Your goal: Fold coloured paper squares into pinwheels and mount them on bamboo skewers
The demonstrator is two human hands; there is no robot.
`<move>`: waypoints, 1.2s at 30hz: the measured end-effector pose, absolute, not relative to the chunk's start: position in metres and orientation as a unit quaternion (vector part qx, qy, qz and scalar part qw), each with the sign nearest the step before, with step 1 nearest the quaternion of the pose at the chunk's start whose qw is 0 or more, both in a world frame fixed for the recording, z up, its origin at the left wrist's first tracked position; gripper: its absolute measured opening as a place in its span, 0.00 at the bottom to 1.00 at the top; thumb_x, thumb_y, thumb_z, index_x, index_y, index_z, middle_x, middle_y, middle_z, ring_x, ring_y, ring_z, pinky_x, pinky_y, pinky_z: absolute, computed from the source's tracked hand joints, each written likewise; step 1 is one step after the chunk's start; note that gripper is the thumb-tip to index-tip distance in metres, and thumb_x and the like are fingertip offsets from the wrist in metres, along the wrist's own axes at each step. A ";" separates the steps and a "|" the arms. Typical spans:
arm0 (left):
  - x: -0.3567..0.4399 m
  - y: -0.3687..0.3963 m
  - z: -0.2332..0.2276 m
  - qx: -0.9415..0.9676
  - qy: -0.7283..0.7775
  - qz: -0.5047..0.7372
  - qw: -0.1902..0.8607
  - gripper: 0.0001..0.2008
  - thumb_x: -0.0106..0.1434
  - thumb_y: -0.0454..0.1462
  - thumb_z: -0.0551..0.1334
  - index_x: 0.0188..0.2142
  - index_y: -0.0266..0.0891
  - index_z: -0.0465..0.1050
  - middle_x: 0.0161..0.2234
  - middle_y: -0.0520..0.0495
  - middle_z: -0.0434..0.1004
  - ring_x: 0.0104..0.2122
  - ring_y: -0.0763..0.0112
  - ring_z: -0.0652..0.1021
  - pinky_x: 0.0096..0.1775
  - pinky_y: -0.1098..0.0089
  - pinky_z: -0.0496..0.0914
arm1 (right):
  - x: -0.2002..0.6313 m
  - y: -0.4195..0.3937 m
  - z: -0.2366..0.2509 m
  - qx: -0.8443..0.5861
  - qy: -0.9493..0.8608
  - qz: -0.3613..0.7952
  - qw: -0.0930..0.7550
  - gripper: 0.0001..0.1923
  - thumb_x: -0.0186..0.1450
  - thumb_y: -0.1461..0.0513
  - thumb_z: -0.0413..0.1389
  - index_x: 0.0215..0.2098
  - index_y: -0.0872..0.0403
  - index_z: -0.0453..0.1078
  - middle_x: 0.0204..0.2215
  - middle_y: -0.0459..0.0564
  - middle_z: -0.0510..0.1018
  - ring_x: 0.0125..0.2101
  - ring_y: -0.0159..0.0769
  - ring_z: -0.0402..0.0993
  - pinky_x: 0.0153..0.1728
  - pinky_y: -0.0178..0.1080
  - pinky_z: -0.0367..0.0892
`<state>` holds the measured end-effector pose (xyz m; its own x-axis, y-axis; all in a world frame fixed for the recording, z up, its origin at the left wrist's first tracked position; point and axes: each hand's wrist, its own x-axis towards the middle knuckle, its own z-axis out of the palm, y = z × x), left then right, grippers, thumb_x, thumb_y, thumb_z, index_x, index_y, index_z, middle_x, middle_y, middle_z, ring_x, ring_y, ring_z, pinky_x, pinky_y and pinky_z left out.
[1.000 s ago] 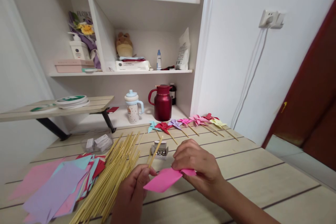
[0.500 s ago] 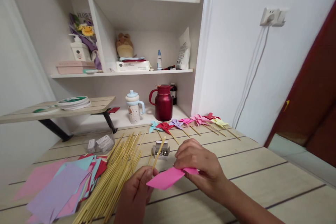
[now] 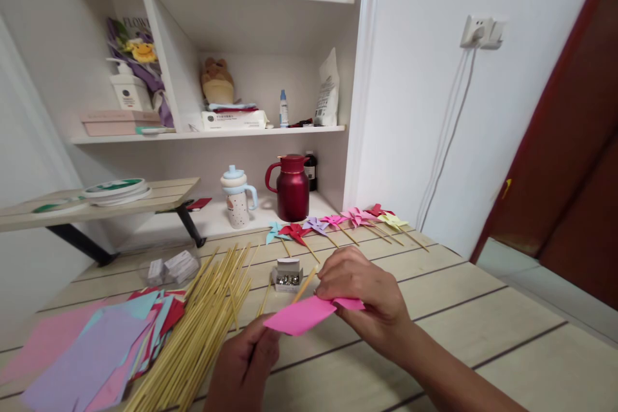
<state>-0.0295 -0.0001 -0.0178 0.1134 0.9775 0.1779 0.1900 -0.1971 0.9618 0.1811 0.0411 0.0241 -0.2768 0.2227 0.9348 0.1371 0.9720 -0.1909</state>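
Since the earlier frame, we noted the bamboo stick (image 3: 303, 283) had tilted lower and sat behind the pink paper (image 3: 300, 315) rather than standing clear above it. Along the table's (image 3: 483, 335) left edge lay loose coloured sheets (image 3: 87, 360), then a heap of unused sticks (image 3: 203, 328). Near the front edge, the left hand (image 3: 246, 367) pinched the paper's lower corner together with the stick; the right hand (image 3: 362, 296) pinched the opposite end, fingers curled. A small box of pins (image 3: 288, 274) stood just behind. Finished pinwheels (image 3: 333, 224) lined the far edge. We judged this one barely begun: folding and pinning remained.
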 end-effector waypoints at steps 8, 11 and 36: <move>-0.030 -0.003 -0.017 0.617 0.484 0.462 0.415 0.24 0.59 0.58 0.58 0.27 0.39 0.72 0.19 0.57 0.54 0.21 0.74 0.56 0.23 0.74 0.53 | 0.182 0.039 0.030 -0.118 -0.784 0.026 0.608 0.07 0.67 0.65 0.56 0.40 0.52 0.76 0.28 0.50 0.82 0.32 0.40 0.75 0.35 0.46 0.71; -0.030 -0.003 -0.018 0.609 0.481 0.471 0.420 0.24 0.59 0.58 0.59 0.27 0.39 0.73 0.19 0.56 0.55 0.21 0.74 0.58 0.23 0.74 0.55 | 0.182 0.038 0.032 -0.117 -0.785 0.025 0.608 0.07 0.68 0.65 0.56 0.40 0.52 0.76 0.28 0.50 0.82 0.32 0.40 0.75 0.35 0.46 0.71; -0.028 -0.005 -0.013 0.607 0.475 0.500 0.394 0.24 0.56 0.57 0.61 0.18 0.41 0.66 0.18 0.54 0.59 0.20 0.73 0.60 0.23 0.73 0.57 | 0.183 0.038 0.031 -0.128 -0.799 0.043 0.586 0.10 0.65 0.70 0.55 0.39 0.52 0.76 0.28 0.49 0.82 0.32 0.39 0.75 0.36 0.46 0.72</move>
<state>-0.0276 -0.0051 -0.0126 0.0470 0.9712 0.2335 0.1834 -0.2382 0.9537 0.1829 0.0379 0.0311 -0.2810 0.2548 0.9252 0.1532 0.9636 -0.2189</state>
